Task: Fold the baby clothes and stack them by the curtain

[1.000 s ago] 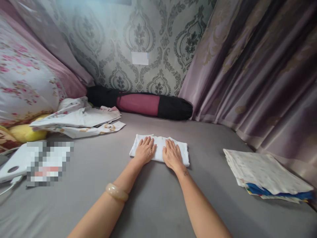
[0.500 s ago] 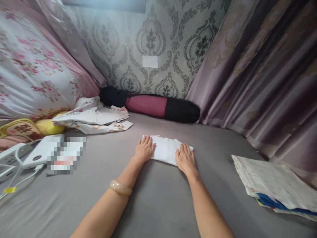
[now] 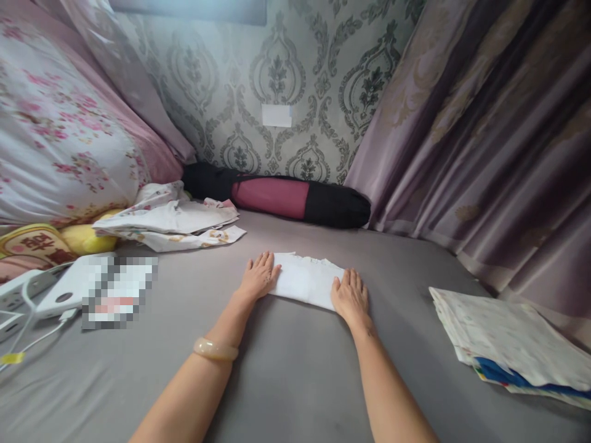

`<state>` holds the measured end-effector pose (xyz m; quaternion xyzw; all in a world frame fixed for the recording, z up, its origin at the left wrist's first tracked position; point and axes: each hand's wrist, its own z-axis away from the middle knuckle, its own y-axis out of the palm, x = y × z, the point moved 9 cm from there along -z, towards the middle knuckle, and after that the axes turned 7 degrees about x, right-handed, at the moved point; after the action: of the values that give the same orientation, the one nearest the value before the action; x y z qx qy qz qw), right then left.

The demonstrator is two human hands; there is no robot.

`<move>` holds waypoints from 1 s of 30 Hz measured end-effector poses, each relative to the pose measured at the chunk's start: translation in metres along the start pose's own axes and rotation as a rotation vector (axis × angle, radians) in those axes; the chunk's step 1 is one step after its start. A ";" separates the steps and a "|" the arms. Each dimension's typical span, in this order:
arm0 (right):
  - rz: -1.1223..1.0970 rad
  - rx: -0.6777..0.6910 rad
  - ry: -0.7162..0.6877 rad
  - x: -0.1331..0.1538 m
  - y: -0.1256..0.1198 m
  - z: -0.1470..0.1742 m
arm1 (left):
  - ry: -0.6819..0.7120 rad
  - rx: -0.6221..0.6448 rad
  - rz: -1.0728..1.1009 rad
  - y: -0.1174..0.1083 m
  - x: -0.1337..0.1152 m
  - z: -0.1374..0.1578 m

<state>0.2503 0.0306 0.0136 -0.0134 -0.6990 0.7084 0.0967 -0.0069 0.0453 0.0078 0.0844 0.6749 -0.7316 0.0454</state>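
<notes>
A white folded piece of clothing lies flat on the grey bed sheet, its upper edge uneven. My left hand rests at its left end, palm down with fingers stretched out and pointing away. At the right end my right hand lies the same way, covering that corner of the cloth. Neither hand grips the fabric. On my left forearm sits a pale bangle.
A stack of folded clothes lies at the right. Loose white garments are at the back left, near a yellow plush item. A white power bank with cables stands left. A black-and-maroon long bag lies along the wall.
My hands have moved apart toward the two ends of the white cloth, the left one shifting left and the right one slightly right. The cloth stays flat.
</notes>
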 end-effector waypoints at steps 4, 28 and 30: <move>0.003 -0.020 -0.075 0.012 -0.009 0.001 | 0.027 -0.121 -0.043 -0.016 -0.012 0.003; -0.082 0.031 -0.153 0.026 -0.007 0.008 | 0.142 -0.094 -0.101 -0.009 -0.038 0.006; -0.097 0.013 -0.188 0.034 -0.010 0.011 | 0.169 -0.114 -0.098 -0.013 -0.045 0.008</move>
<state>0.2168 0.0253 0.0276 0.0874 -0.7002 0.7056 0.0648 0.0349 0.0359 0.0295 0.1101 0.7201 -0.6837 -0.0425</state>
